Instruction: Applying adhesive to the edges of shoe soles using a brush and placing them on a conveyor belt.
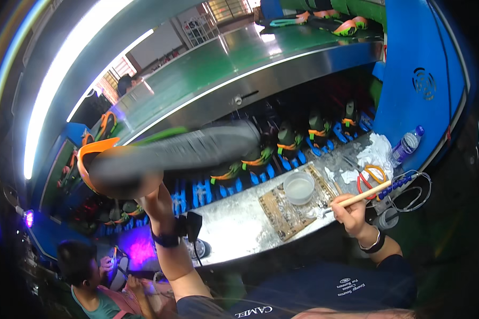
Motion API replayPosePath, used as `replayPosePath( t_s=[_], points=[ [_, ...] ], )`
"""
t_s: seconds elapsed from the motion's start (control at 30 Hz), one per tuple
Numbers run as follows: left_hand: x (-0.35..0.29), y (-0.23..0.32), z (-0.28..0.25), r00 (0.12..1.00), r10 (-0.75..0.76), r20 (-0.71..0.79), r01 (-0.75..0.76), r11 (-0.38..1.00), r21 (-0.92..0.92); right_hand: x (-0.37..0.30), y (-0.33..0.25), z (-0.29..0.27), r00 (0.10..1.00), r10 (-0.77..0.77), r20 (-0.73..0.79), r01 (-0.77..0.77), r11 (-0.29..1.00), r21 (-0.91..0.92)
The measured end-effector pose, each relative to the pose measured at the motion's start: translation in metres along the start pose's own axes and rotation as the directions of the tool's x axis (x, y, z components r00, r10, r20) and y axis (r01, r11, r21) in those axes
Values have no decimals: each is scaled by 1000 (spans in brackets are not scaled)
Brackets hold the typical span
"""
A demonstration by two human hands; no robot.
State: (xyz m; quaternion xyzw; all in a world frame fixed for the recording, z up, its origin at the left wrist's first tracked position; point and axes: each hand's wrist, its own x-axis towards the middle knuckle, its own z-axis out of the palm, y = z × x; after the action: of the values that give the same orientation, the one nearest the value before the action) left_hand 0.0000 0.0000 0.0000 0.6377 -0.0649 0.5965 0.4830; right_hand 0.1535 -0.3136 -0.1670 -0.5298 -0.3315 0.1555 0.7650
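My left hand (150, 190) is raised at the left, closed round the underside of a shoe (191, 149). The shoe has a dark grey surface toward me and an orange and green edge; it is blurred. At the right my right hand (350, 215) grips a brush (364, 194) by its pale wooden handle. The brush's tip points left, close above a piece of brown cardboard (274, 212). On the cardboard stands a round translucent tub (298, 187) with pale contents, a short way from the brush tip.
Scissors (363, 183), an orange tape ring (377, 173), crumpled white cloth (377, 154) and a bottle (407, 144) lie at the bench's right end. Behind, a row of shoes (287, 141) stands on blue supports below a green conveyor (213, 58). A co-worker (85, 271) sits lower left.
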Motion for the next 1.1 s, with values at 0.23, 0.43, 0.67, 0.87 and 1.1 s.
replayPosePath(
  t_s=[0.23,0.43,0.67,0.87,1.1],
  points=[
    [95,-91,73,951,299,-78,-236,866,441,-4,-6,-2,999,17,-31,-14,996,94],
    [104,-93,71,875,-473,103,242,610,755,-7,-1,-20,997,56,-52,-49,992,119],
    [104,-56,94,962,-272,25,81,371,925,4,11,-48,991,88,-97,-71,984,161],
    [209,-109,185,678,-691,251,-8,335,942,10,8,-65,980,96,-174,-69,985,155],
    [228,-149,139,386,-804,453,191,550,813,20,27,-67,962,60,-266,-20,988,151]
  ],
)
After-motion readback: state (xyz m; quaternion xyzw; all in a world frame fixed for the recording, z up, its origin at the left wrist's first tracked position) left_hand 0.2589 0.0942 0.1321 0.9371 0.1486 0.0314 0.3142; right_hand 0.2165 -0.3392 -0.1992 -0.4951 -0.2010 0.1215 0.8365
